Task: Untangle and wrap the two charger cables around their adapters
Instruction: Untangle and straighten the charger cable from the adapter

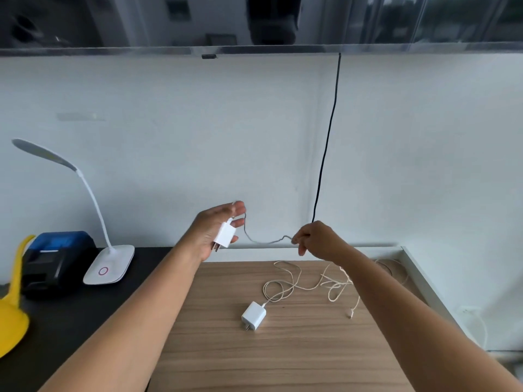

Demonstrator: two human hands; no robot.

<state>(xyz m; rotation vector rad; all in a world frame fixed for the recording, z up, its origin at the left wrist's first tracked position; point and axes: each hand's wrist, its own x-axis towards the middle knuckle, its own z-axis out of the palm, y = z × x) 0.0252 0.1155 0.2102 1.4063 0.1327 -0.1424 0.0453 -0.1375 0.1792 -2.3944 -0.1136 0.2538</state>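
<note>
The left hand [210,230], palm up, holds a smooth white boxy adapter [225,233], prongs toward the wrist. Its thin cable [263,242] sags across to the right hand [318,240], whose curled fingers [301,245] pinch it. Below both hands, on the wood-grain table [283,360], a 2nd white adapter [254,315] lies with its cream cable [283,287] in loose tangled loops.

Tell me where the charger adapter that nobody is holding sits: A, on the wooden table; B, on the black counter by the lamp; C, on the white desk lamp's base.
A: the free adapter lies on the wooden table with its loose cable in loops, while the left hand holds the first adapter and the right hand pinches the raised cable.
</note>
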